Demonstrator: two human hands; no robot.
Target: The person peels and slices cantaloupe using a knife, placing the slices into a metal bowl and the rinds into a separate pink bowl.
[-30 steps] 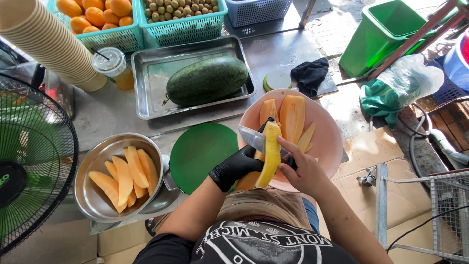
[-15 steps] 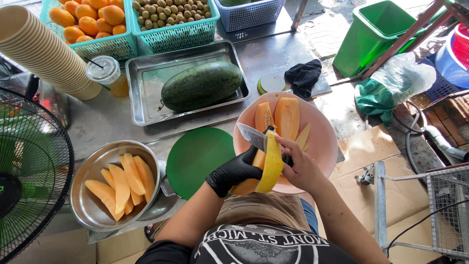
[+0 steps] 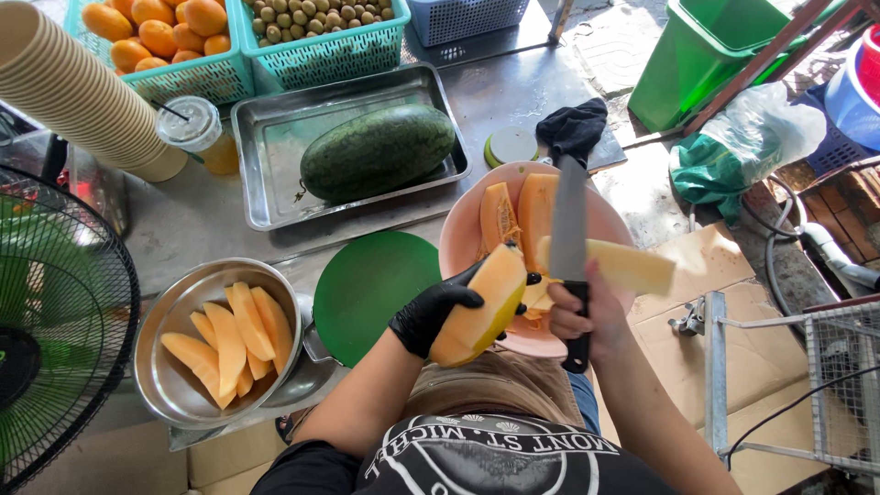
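The left hand (image 3: 431,316), in a black glove, has its grip closed around an orange melon wedge (image 3: 478,307) just left of the knife (image 3: 570,238) clasped in the right hand (image 3: 587,316), both above the pink bowl (image 3: 458,243).

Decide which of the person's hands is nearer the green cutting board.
Left. The gloved left hand sits at the edge of the green cutting board; the right hand is farther right, holding a knife.

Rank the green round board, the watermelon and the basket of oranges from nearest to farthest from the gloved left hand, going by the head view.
From the left hand:
1. Green round board, just beside it on the counter.
2. Watermelon, farther back in the steel tray.
3. Basket of oranges, at the far left corner.
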